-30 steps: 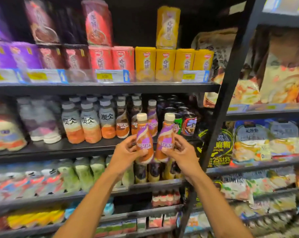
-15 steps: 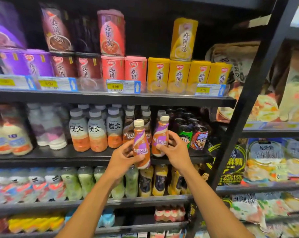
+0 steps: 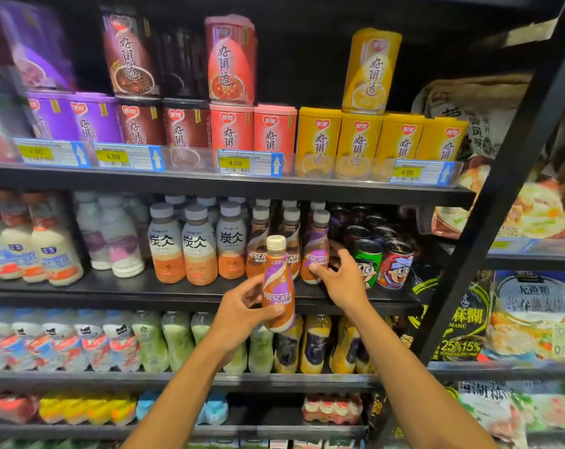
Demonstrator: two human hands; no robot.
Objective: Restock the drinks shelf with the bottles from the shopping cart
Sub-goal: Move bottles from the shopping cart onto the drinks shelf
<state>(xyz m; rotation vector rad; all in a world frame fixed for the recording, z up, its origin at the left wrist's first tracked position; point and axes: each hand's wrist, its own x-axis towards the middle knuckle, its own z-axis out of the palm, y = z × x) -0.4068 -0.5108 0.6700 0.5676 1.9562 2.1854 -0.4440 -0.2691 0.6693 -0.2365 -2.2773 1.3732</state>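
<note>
Nescafé bottle (image 3: 278, 286), cream-capped with a purple and orange label, is upright in the left hand (image 3: 242, 309), in the air just in front of the drinks shelf (image 3: 177, 290). The fingers (image 3: 269, 314) are wrapped round its lower half, with the thumb on its left side. Up and to the right, the right hand (image 3: 339, 280) grips a second Nescafé bottle (image 3: 315, 251), thumb pressed on the front of the label and the other fingers curled round its right side. That bottle stands on the drinks shelf at the front of a row of like bottles. To its right, close by the hand, stand a green cartoon can (image 3: 367, 264) and a red cartoon can (image 3: 396, 264), with dark cans behind. To the left stand grey-capped bottles (image 3: 198, 251) with orange bases, then white milk bottles (image 3: 57, 254). On the shelf above are purple, maroon, pink and yellow porridge cans (image 3: 316, 137) behind yellow price tags (image 3: 250, 163).
</note>
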